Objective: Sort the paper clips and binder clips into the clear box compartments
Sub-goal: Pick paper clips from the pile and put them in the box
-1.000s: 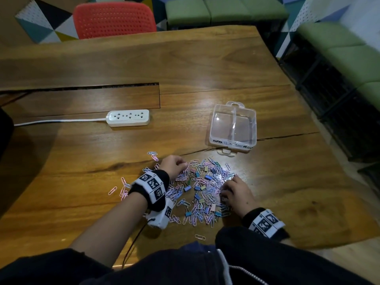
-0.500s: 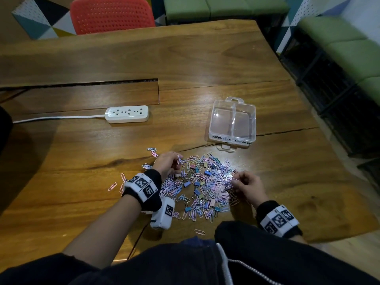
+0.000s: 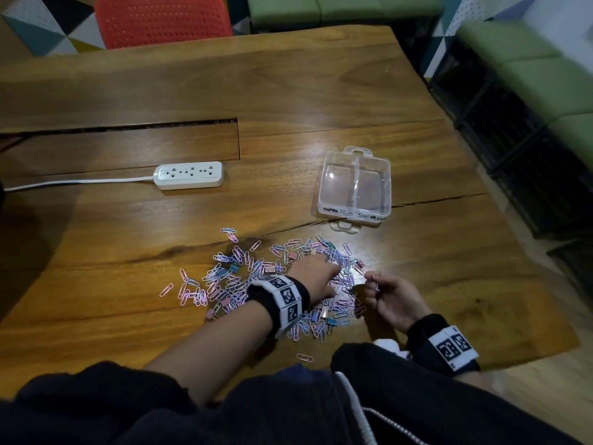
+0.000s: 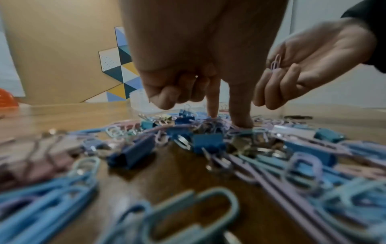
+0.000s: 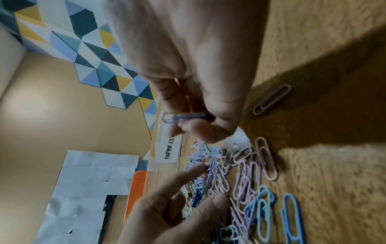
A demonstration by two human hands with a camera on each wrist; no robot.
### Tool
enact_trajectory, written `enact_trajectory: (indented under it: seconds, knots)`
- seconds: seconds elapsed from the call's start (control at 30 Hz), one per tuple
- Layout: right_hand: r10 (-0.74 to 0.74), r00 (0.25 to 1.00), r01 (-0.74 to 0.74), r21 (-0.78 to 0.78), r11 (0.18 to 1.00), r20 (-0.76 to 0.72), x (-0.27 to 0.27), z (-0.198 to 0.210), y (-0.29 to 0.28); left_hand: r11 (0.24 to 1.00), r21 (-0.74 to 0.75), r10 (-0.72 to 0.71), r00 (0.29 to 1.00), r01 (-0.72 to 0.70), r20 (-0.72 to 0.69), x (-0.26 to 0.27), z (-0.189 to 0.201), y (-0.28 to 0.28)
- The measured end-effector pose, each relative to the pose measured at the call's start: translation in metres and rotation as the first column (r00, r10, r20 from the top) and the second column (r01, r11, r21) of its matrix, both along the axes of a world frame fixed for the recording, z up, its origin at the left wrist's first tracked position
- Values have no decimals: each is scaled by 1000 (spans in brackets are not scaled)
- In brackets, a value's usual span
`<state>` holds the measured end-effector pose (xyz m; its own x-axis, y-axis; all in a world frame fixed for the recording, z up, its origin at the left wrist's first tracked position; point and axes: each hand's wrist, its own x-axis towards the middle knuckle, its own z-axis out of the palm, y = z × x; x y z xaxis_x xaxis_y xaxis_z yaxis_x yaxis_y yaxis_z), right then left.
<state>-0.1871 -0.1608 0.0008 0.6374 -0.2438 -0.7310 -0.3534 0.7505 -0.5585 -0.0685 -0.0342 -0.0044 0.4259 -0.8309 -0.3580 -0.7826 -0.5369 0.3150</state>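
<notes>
A pile of pastel paper clips and small binder clips [image 3: 244,281] lies spread on the wooden table [image 3: 288,91]. My left hand [image 3: 335,269] is on the pile's right part; index fingertip [image 4: 213,113] and thumb touch the clips [image 4: 206,143], the other fingers are curled. Just right of it, my right hand [image 3: 372,279] is raised off the pile and pinches a few paper clips, a blue one [image 5: 183,118] between thumb and fingers and a pink one [image 4: 276,61]. The clear two-compartment box [image 3: 353,216] stands open beyond the pile, its near label reading "PAPER CL" [image 5: 170,148].
A white power strip [image 3: 189,176] with its cable lies at the left beyond the pile. One stray pink clip [image 3: 304,358] sits near the table's front edge. A red chair [image 3: 163,20] and green benches [image 3: 545,75] stand past the table.
My left hand has moved from the pile's left side to its right part. My right hand has come up off the pile with paper clips pinched in it.
</notes>
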Motion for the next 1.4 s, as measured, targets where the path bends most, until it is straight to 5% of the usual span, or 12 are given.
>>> enact_trajectory:
  seconds: [0.27, 0.4, 0.47, 0.6, 0.63, 0.7, 0.83, 0.9, 0.97, 1.0, 1.2, 1.4]
  knots:
    - [179, 980, -199, -359, 912, -88, 11, 3, 9, 994, -76, 79, 997, -80, -19, -3, -4, 5]
    - [283, 901, -432, -754, 495, -330, 16, -1, 13, 959, -138, 203, 939, -249, -278, 5, -4, 14]
    - [329, 847, -517, -794, 319, -418, 15, -5, 16, 868, -151, 328, 776, -472, -539, 11, -3, 21]
    - [380, 726, -642, -763, 76, -573, 11, -16, 21, 551, 53, 291, 133, -833, -947, 18, 1, 33]
    - [393, 721, -638, -768, 57, -570, 12, -16, 24, 516, 88, 250, 51, -852, -967, 19, 3, 34]
    - [425, 726, -619, -783, 59, -541, 14, -16, 28, 511, 118, 241, 10, -851, -970, 19, 6, 34]
    - [432, 717, -623, -781, 44, -547, 21, -13, 32, 610, 100, 367, 170, -786, -914, 17, 6, 27]
    - [431, 701, -637, -771, 21, -568, 24, -15, 31, 769, -8, 409, 502, -639, -762, 13, 7, 24]
    - [431, 706, -639, -768, 44, -562, 23, -15, 30, 947, -48, 264, 853, -318, -451, 10, 5, 25]
    - [431, 720, -635, -767, 92, -544, 23, -15, 29, 984, -13, 164, 935, -177, -314, 9, 4, 25]
    - [372, 863, -485, -766, 422, -342, 17, -7, 15, 1000, -18, 0, 1000, 0, -31, 3, 1, 22]
    - [282, 957, -273, -557, 785, -72, 8, 3, 7, 995, -65, 70, 992, -77, -109, 6, -2, 24]
